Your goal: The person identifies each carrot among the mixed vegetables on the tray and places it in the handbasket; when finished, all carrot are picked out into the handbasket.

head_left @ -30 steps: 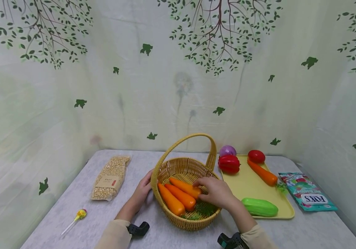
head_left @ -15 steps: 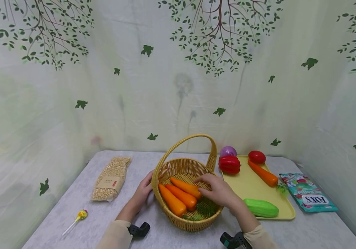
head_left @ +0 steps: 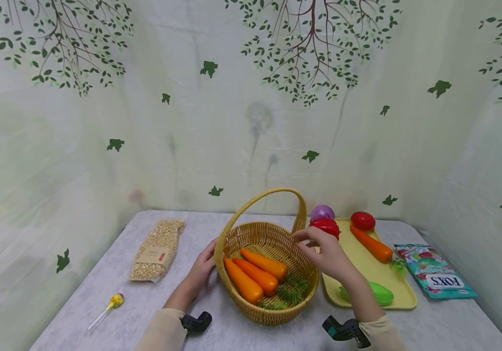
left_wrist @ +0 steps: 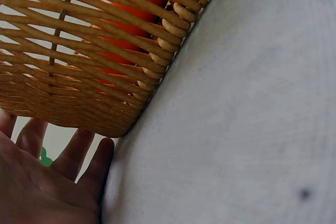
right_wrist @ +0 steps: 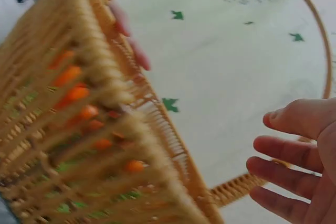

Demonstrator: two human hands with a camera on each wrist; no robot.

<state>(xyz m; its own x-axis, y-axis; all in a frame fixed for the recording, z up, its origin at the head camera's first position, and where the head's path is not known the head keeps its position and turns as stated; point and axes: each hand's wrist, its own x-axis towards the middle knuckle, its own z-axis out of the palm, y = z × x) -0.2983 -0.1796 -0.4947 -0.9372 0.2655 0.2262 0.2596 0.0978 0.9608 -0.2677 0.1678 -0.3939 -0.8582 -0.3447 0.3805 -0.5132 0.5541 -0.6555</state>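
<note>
In the head view a wicker basket (head_left: 265,317) with a tall handle stands mid-table. Three carrots lie side by side in it: a left carrot (head_left: 243,282), a middle carrot (head_left: 257,278) and a right carrot (head_left: 266,264), their leafy tops (head_left: 293,291) toward the near right. My left hand (head_left: 202,268) rests against the basket's left side; the left wrist view shows its fingers (left_wrist: 73,156) spread and fairly straight at the wicker. Above the right rim is my right hand (head_left: 325,251), holding nothing, its fingers loosely bent and apart in the right wrist view.
A yellow tray (head_left: 402,292) at right bears a red bell pepper (head_left: 326,226), another carrot (head_left: 369,243), a red oval vegetable (head_left: 362,221) and a green gourd-like vegetable (head_left: 381,293). Beyond are a purple ball (head_left: 322,211) and a FOX'S bag (head_left: 437,273). Left: a grain bag (head_left: 156,253), a lollipop (head_left: 112,304).
My right hand has let go of the right carrot, risen out of the basket and moved right toward the tray. The left hand and the basket stay put.
</note>
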